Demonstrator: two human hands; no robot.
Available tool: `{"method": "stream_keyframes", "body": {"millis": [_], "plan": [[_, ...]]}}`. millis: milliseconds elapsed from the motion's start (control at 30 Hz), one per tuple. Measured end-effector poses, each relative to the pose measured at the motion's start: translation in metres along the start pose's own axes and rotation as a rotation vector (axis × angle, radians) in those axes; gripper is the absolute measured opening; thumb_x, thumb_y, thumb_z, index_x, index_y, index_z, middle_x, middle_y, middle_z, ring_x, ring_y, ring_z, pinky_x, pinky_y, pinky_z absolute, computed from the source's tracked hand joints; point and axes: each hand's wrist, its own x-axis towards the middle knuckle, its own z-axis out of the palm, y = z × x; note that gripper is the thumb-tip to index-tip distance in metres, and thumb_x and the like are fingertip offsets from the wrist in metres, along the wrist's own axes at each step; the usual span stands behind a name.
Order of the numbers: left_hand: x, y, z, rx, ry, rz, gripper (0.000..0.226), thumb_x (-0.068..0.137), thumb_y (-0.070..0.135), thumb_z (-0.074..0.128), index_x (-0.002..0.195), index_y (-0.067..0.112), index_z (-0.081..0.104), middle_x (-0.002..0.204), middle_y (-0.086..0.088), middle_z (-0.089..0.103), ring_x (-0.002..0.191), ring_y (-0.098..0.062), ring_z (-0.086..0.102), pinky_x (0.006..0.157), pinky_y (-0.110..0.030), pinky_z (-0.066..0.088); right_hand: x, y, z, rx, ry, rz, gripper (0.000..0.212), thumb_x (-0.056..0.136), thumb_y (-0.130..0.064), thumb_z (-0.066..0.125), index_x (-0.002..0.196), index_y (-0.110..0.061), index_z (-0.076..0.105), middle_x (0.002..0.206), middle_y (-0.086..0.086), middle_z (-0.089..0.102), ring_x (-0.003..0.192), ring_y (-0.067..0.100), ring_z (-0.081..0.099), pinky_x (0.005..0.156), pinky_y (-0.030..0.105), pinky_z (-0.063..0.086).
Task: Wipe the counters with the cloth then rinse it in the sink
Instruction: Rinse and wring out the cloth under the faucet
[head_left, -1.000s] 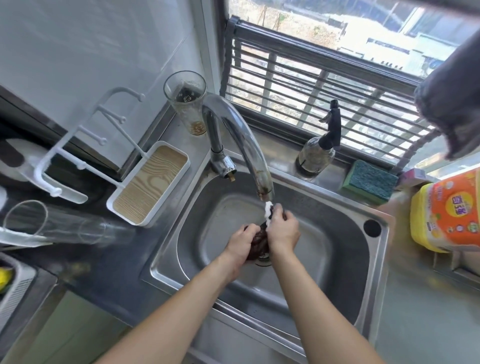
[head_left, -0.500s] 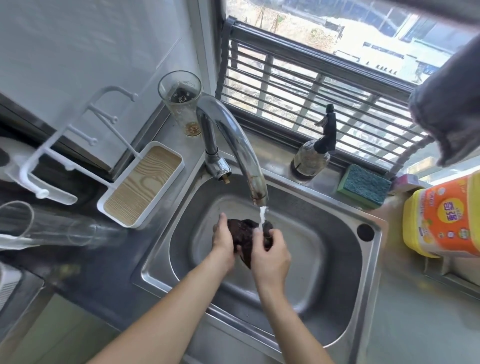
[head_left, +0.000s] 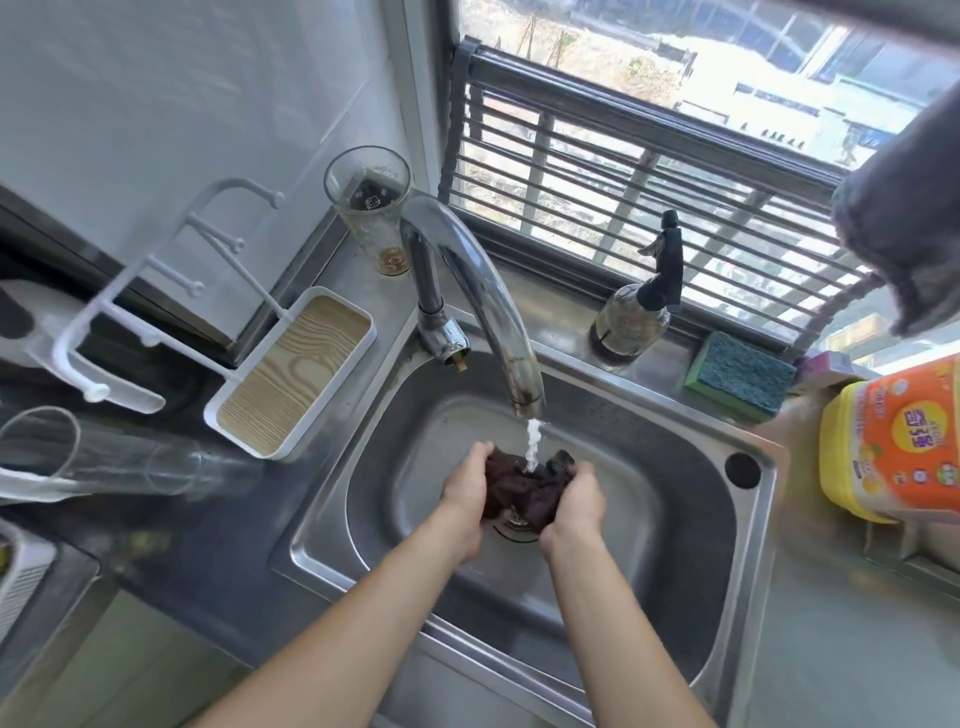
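Low in the middle of the frame, both hands are closed on a dark brown, bunched-up cloth (head_left: 524, 491), the left hand (head_left: 466, 493) gripping one end and the right hand (head_left: 579, 501) the other, so the middle stretches open beneath the white stream of water (head_left: 533, 446) falling from the curved chrome tap (head_left: 483, 291). It is held just above the drain of the stainless steel sink (head_left: 675, 519), probably so the dirty runoff goes straight down. A green scouring sponge (head_left: 740, 382) rests on the back ledge at right, within reach but clear of the splash.
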Motion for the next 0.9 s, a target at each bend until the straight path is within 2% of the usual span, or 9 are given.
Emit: {"method": "stream_keyframes", "body": {"millis": [100,167,233,367,500,633,700,767,900], "plan": [[0.009,-0.002,0.002,-0.247,0.068,-0.07,0.056,0.096,0.055,0.049,0.113,0.005,0.067,0.101,-0.019,0.074,0.086,-0.032,0.071,0.068,-0.036,0.057,-0.015,0.024,-0.002,-0.031,-0.096,-0.091,0.021,0.087,-0.03,0.053,0.084,-0.016,0.068,0.09,0.009,0.071,0.082,0.028,0.065,0.082,0.042,0.054],[0.009,-0.004,0.003,-0.276,0.029,-0.077,0.06,0.095,0.059,0.049,0.108,0.004,0.069,0.104,-0.022,0.073,0.086,-0.033,0.071,0.076,-0.042,0.058,-0.022,0.047,-0.005,-0.279,-0.183,-0.317,0.035,0.079,-0.05,0.055,0.098,-0.024,0.07,0.102,0.003,0.073,0.098,0.024,0.067,0.094,0.041,0.052],[0.01,-0.008,0.003,-0.125,-0.019,-0.019,0.046,0.091,0.051,0.058,0.095,0.008,0.071,0.097,-0.017,0.074,0.083,-0.028,0.07,0.084,-0.044,0.058,-0.018,0.056,-0.01,-0.583,-0.094,-0.593,0.035,0.086,-0.052,0.057,0.106,-0.024,0.067,0.103,0.001,0.068,0.103,0.023,0.063,0.093,0.036,0.049],[0.009,-0.011,-0.005,0.279,-0.072,0.17,0.027,0.09,0.042,0.062,0.09,0.015,0.064,0.086,-0.009,0.066,0.077,-0.022,0.062,0.063,-0.031,0.05,0.001,0.025,-0.011,-0.599,0.11,-0.7,0.011,0.092,-0.031,0.07,0.091,-0.022,0.064,0.086,-0.001,0.067,0.089,0.027,0.066,0.079,0.031,0.043],[0.01,-0.004,-0.015,0.069,-0.028,0.026,0.031,0.101,0.044,0.052,0.104,0.015,0.063,0.094,-0.008,0.07,0.067,-0.021,0.066,0.04,-0.022,0.046,0.003,0.001,-0.008,-0.451,0.131,-0.589,0.016,0.09,-0.034,0.073,0.094,-0.021,0.065,0.089,-0.003,0.071,0.088,0.022,0.065,0.085,0.033,0.049],[0.016,0.0,-0.009,0.031,0.029,-0.032,0.062,0.098,0.062,0.044,0.113,0.006,0.067,0.093,-0.011,0.072,0.071,-0.022,0.068,0.051,-0.024,0.05,-0.034,0.028,-0.01,-0.641,-0.118,-0.84,0.019,0.093,-0.039,0.06,0.083,-0.023,0.063,0.079,-0.006,0.065,0.08,0.014,0.062,0.076,0.029,0.048],[0.006,0.001,-0.001,0.02,-0.048,-0.075,0.06,0.1,0.056,0.041,0.092,0.003,0.069,0.082,-0.013,0.073,0.065,-0.019,0.071,0.056,-0.023,0.054,-0.048,0.043,-0.012,-0.753,-0.166,-0.984,0.019,0.091,-0.037,0.061,0.078,-0.023,0.06,0.077,-0.006,0.059,0.076,0.013,0.057,0.071,0.024,0.041],[-0.001,-0.004,0.004,0.047,-0.135,-0.048,0.039,0.098,0.042,0.05,0.081,0.011,0.066,0.077,-0.009,0.069,0.057,-0.012,0.067,0.051,-0.017,0.051,-0.036,0.036,-0.004,-0.824,-0.042,-0.97,0.024,0.092,-0.034,0.063,0.074,-0.02,0.055,0.076,-0.001,0.059,0.074,0.021,0.056,0.068,0.031,0.036],[-0.015,-0.014,0.012,0.227,-0.143,0.05,0.024,0.094,0.032,0.054,0.073,0.022,0.061,0.059,0.008,0.06,0.051,-0.007,0.053,0.048,-0.015,0.037,0.006,0.0,0.012,-0.756,0.035,-0.51,0.025,0.097,-0.035,0.057,0.085,-0.016,0.067,0.093,0.012,0.074,0.097,0.037,0.066,0.079,0.037,0.045]]}}
